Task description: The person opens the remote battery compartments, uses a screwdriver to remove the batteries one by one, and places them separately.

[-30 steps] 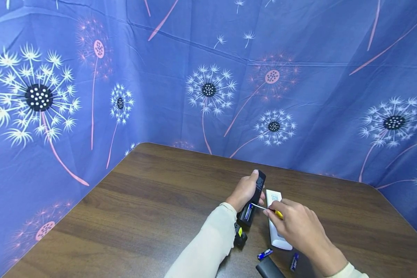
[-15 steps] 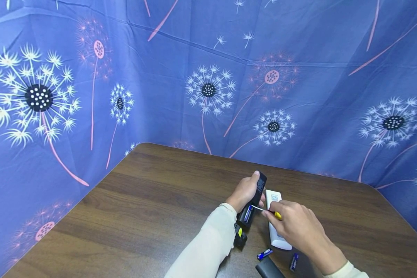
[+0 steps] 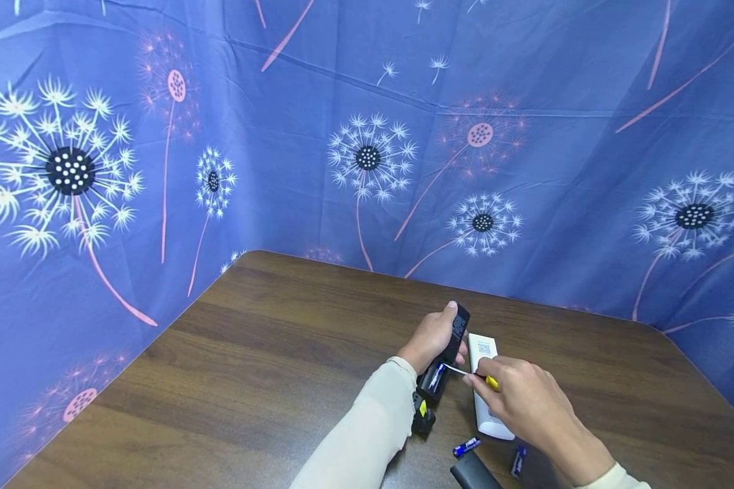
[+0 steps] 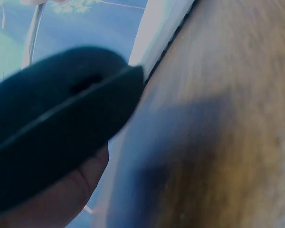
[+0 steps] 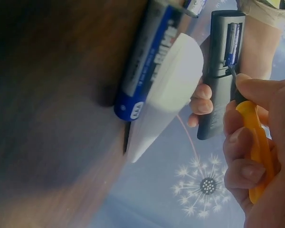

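Note:
My left hand [image 3: 431, 334] grips a black remote control [image 3: 457, 331], tilted with its back up and its battery compartment uncovered. One blue-and-silver battery [image 5: 234, 39] shows inside the compartment. The right hand [image 3: 526, 397] holds a screwdriver [image 5: 260, 149] by its yellow handle, with the metal shaft pointing left and its tip at the end of that battery. In the left wrist view, the dark end of the remote [image 4: 61, 123] fills much of the picture and hides most of the fingers below it.
A white remote control [image 3: 489, 414] lies on the wooden table [image 3: 269, 353] beneath the right hand. Two loose blue batteries, one left [image 3: 467, 447] and one right [image 3: 518, 461], lie near a dark rounded piece [image 3: 474, 471] at the front. A dandelion-patterned cloth [image 3: 281, 170] hangs behind.
The black remote control has dipped very slightly, and the screwdriver tip has shifted down a little with it. Both hands keep their grips; the loose batteries have not moved.

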{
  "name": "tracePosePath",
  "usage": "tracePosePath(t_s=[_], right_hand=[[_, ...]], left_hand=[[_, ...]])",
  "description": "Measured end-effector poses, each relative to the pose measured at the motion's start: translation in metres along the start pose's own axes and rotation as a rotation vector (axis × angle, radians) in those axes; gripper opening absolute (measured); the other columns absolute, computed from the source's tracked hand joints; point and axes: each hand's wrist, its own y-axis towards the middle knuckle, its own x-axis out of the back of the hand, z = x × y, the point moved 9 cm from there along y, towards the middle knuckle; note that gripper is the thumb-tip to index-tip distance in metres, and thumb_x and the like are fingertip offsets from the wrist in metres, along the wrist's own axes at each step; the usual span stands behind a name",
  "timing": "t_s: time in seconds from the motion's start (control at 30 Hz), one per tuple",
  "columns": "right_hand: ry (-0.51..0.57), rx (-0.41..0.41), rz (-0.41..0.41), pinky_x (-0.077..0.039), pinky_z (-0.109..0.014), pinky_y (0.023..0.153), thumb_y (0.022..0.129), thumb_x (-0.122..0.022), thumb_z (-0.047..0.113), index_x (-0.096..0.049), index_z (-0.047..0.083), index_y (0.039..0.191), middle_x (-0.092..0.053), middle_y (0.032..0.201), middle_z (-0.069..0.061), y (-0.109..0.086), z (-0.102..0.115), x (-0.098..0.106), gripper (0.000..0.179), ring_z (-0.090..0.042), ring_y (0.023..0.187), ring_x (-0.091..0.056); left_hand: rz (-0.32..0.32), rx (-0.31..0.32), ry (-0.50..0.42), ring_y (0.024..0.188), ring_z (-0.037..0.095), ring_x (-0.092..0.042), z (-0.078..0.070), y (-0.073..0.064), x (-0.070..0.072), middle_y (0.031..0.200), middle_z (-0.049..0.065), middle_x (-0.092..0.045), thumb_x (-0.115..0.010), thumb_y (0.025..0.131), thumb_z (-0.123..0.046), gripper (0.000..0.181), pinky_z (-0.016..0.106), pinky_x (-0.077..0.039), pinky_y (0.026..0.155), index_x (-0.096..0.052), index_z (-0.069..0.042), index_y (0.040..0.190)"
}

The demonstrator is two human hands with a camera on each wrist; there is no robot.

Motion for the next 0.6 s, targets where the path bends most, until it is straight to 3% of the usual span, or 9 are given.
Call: tracePosePath(t_s=[0.6], right_hand=[[0.01,0.022,-0.017,-0.026,-0.02,0.044,0.085,-0.082,0.024,-0.054,0.03,0.07,-0.035,0.061,0.023,-0.0012,0.0,0.0,0.032,0.005,0.051,-0.029]], left_hand=[[0.0,0.007,0.002,0.044,0.015,-0.055,0.0026,0.0022,-0.0004,0.062,0.012,-0.06,-0.035,0.107,-0.049,0.067,0.026,-0.05,0.043,-0.064,0.011,0.103]])
